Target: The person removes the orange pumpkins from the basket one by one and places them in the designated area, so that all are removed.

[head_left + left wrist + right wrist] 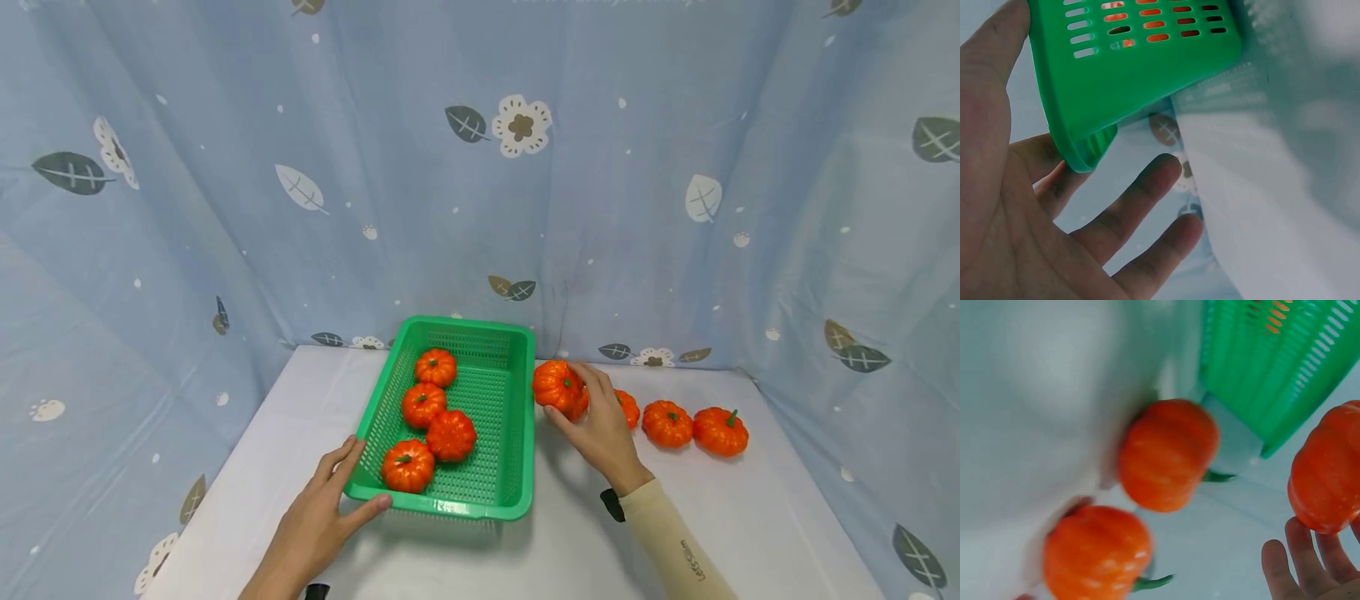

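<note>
My right hand (602, 425) holds a small orange toy pumpkin (557, 383) just beyond the basket's right rim; in the right wrist view this pumpkin (1327, 469) is at the right edge, fingers against it. The green plastic basket (519, 467) has several orange pumpkins (408, 467) in its left half. At its near left corner rests my left hand (318, 517), thumb on the front rim and fingers along the left side. The left wrist view shows these fingers spread and fairly straight, two partly hidden behind the basket's rim (1060, 134).
Right of the basket, more pumpkins stand in a row on the white table (720, 517), among them one (667, 424) and the rightmost (721, 432). Another (577, 406) is partly hidden by my right hand. A blue patterned curtain (420, 208) hangs behind.
</note>
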`<action>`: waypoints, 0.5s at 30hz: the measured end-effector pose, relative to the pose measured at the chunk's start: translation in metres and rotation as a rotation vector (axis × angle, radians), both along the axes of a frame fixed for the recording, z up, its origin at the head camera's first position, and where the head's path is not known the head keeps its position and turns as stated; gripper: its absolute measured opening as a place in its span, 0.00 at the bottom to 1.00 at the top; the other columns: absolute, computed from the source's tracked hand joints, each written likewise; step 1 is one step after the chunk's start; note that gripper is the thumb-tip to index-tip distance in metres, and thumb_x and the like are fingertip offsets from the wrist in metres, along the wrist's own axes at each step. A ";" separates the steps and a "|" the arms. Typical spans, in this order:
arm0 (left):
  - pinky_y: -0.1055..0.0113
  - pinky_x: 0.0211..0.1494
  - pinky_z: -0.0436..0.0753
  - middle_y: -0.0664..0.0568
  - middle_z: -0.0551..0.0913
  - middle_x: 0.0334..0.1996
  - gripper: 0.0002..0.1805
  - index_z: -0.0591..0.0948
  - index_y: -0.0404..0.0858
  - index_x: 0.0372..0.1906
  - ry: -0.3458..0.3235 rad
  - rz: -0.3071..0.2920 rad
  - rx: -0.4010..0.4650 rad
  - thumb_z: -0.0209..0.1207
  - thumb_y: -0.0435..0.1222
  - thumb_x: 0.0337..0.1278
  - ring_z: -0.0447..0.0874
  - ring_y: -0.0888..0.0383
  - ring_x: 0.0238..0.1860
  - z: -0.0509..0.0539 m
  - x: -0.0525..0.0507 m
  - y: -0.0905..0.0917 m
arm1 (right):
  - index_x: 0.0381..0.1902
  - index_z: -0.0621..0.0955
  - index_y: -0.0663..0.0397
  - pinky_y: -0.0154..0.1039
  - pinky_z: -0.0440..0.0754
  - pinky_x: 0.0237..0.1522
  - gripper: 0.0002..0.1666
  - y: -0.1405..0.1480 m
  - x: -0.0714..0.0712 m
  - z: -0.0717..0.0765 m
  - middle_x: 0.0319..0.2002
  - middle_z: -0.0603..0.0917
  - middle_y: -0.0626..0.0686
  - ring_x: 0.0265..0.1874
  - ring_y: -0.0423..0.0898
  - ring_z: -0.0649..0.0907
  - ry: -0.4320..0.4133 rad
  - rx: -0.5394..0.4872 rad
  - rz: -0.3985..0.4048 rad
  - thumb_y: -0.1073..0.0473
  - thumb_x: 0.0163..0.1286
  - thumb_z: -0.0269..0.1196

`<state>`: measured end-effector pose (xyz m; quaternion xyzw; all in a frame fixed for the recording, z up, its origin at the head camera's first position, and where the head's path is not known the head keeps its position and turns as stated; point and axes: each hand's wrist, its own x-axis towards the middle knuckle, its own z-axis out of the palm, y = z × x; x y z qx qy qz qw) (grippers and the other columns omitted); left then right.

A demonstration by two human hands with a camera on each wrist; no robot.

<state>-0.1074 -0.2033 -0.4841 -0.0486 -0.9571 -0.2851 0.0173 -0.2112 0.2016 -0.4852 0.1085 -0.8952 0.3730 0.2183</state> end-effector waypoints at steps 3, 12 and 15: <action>0.35 0.58 0.75 0.50 0.58 0.78 0.56 0.58 0.48 0.81 -0.002 0.002 -0.002 0.56 0.73 0.53 0.70 0.37 0.68 0.000 0.000 -0.001 | 0.72 0.70 0.45 0.61 0.81 0.52 0.45 0.008 0.006 -0.008 0.69 0.70 0.54 0.61 0.55 0.75 -0.026 0.016 -0.015 0.42 0.61 0.75; 0.35 0.59 0.75 0.51 0.57 0.78 0.56 0.58 0.49 0.81 -0.017 0.001 0.005 0.55 0.74 0.52 0.70 0.37 0.68 -0.001 0.000 0.000 | 0.70 0.74 0.51 0.62 0.82 0.50 0.45 0.024 0.026 -0.024 0.63 0.74 0.59 0.57 0.60 0.78 -0.018 0.180 -0.039 0.43 0.59 0.77; 0.35 0.59 0.75 0.51 0.58 0.78 0.56 0.58 0.49 0.81 -0.013 0.001 0.003 0.56 0.74 0.52 0.70 0.37 0.68 0.000 0.000 0.000 | 0.69 0.75 0.52 0.63 0.82 0.50 0.44 0.028 0.031 -0.030 0.62 0.76 0.61 0.56 0.62 0.79 -0.014 0.243 -0.037 0.45 0.57 0.77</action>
